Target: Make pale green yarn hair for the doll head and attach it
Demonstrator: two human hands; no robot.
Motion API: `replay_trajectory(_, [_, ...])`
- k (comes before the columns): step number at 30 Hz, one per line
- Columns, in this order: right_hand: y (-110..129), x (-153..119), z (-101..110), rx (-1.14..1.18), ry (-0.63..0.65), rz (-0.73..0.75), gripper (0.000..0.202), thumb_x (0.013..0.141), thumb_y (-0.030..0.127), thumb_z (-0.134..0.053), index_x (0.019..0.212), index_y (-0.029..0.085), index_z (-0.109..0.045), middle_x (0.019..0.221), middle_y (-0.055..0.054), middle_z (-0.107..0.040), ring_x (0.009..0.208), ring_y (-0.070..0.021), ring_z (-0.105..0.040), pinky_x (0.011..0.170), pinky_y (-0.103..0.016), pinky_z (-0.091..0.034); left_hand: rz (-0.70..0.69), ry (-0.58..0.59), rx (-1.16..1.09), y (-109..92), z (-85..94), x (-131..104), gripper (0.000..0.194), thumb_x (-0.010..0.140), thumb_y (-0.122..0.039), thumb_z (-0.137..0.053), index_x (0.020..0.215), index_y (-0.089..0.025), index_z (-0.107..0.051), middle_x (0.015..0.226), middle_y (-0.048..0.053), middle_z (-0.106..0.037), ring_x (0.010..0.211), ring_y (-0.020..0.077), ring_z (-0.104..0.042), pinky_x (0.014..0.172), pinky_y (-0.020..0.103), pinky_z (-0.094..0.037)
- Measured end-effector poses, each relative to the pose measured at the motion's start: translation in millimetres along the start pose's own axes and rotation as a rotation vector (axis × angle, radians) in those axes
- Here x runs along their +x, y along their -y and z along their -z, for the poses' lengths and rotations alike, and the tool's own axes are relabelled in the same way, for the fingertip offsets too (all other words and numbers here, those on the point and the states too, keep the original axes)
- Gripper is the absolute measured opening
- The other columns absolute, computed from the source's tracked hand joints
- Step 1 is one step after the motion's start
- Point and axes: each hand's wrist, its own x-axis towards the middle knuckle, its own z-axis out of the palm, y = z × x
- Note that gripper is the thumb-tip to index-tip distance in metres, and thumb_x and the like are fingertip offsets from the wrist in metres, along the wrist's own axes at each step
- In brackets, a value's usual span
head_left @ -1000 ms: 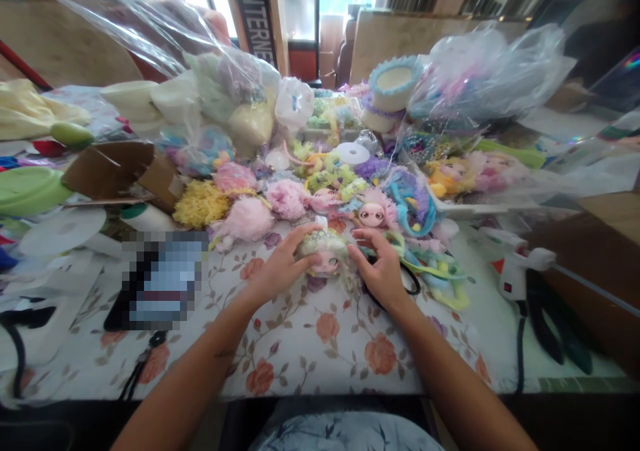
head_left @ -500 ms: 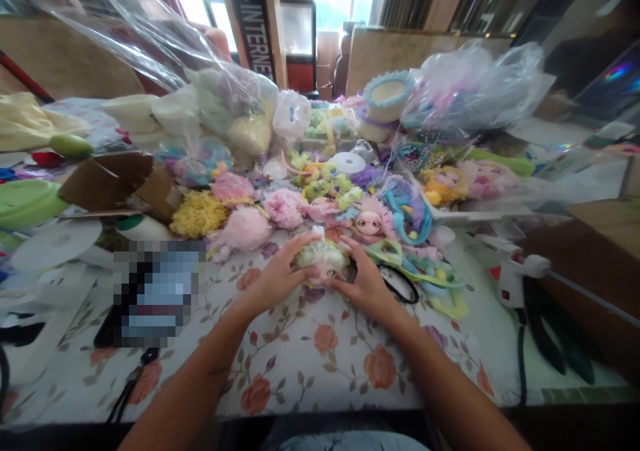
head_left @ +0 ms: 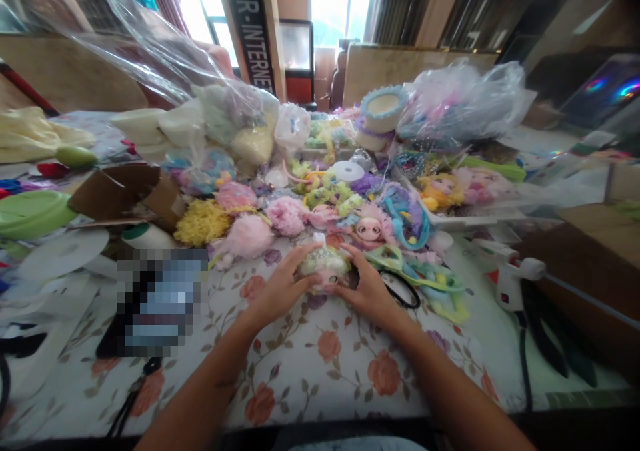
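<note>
Between my two hands a small doll head (head_left: pixel 327 264) with pale green hair lies low over the flowered cloth, its face turned up toward me. My left hand (head_left: pixel 286 284) curves round its left side, thumb at the face and fingers at the hair. From the other side my right hand (head_left: pixel 367 284) grips it in the same way. A small white piece (head_left: pixel 319 238) sticks up at the far side of the head. Just right of my right hand lies a black ring (head_left: pixel 401 289), beside light green ribbon-like strips (head_left: pixel 435 277).
Pink pompoms (head_left: pixel 249 235), a yellow fluffy bundle (head_left: pixel 201 223) and another doll head (head_left: pixel 369 229) lie beyond my hands. A phone (head_left: pixel 163 304) rests at left. On the right are a white glue gun (head_left: pixel 515 277) and a cardboard box (head_left: pixel 575 284). Plastic bags stand at the back.
The whole view has shifted slightly downward in the picture. Both hands keep the same hold on the doll head, with hardly any movement over the cloth.
</note>
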Motion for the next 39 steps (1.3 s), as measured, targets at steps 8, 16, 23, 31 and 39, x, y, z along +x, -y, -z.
replay_trajectory(8, [15.4,24.3,16.1,-0.002,-0.195,0.137,0.011,0.091,0.028,-0.056,0.088,0.020,-0.063,0.088,-0.005,-0.064,0.079,-0.0178,-0.059,0.072,-0.031,-0.048,0.014,-0.005,-0.017,-2.0,-0.3,-0.8,0.053,0.087,-0.033,-0.062,0.138,-0.028,-0.047,0.145,0.007,-0.049,0.136,0.0259,-0.043,0.113,0.043,-0.035])
replay_trajectory(16, [27.9,50.6,19.6,-0.115,0.089,0.182,0.010,0.090,0.022,-0.059,0.082,0.018,-0.064,0.079,-0.003,-0.060,0.071,-0.0161,-0.053,0.065,-0.029,-0.043,-0.021,-0.013,-0.032,5.2,-2.1,-2.4,0.055,0.087,-0.036,-0.063,0.138,-0.026,-0.047,0.142,0.009,-0.051,0.133,0.0263,-0.046,0.112,0.042,-0.036])
replay_trajectory(23, [29.0,51.3,22.9,-0.154,0.127,0.217,0.016,0.091,0.017,-0.054,0.075,0.019,-0.058,0.077,-0.002,-0.058,0.075,-0.0172,-0.054,0.070,-0.030,-0.042,-0.058,-0.023,-0.027,6.2,-4.1,-2.7,0.054,0.088,-0.036,-0.062,0.139,-0.028,-0.047,0.138,0.008,-0.054,0.129,0.0259,-0.049,0.109,0.041,-0.039])
replay_trajectory(31, [35.9,49.4,24.6,-0.187,0.141,0.204,0.016,0.089,0.011,-0.053,0.074,0.019,-0.056,0.080,-0.003,-0.058,0.079,-0.0187,-0.055,0.073,-0.031,-0.043,-0.081,-0.011,-0.025,6.2,-2.8,-2.4,0.051,0.089,-0.034,-0.061,0.138,-0.029,-0.048,0.136,0.008,-0.055,0.127,0.0250,-0.050,0.107,0.039,-0.041])
replay_trajectory(39, [35.1,47.9,22.3,-0.208,0.116,0.203,0.014,0.088,0.013,-0.055,0.076,0.019,-0.058,0.080,-0.003,-0.058,0.078,-0.0187,-0.055,0.073,-0.032,-0.044,-0.056,-0.016,-0.027,5.9,-3.0,-2.2,0.051,0.088,-0.033,-0.061,0.137,-0.028,-0.049,0.136,0.008,-0.055,0.127,0.0267,-0.050,0.109,0.043,-0.040])
